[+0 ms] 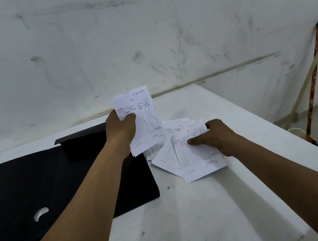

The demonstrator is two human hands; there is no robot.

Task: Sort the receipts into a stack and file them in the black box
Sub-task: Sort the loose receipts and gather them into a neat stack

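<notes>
Our left hand (120,130) grips a stack of receipts (140,119) upright, thumb across the top sheet. Our right hand (217,137) pinches a receipt (199,155) off the loose pile (166,157). Black box (39,194) at 9 o'clock, interior too dark to read, left edge cut off.

A small stack of receipts (143,119) is held upright above the table, white slips printed with a ruled grid and filled in by hand, the top sheet facing the camera. Just right of it, loose receipts (182,148) lie fanned and overlapping on the table, some askew, the nearest one lifted at its far edge. The black box (62,180) lies to the left, matte, its lid open and a curved metal pull on its near face.
</notes>
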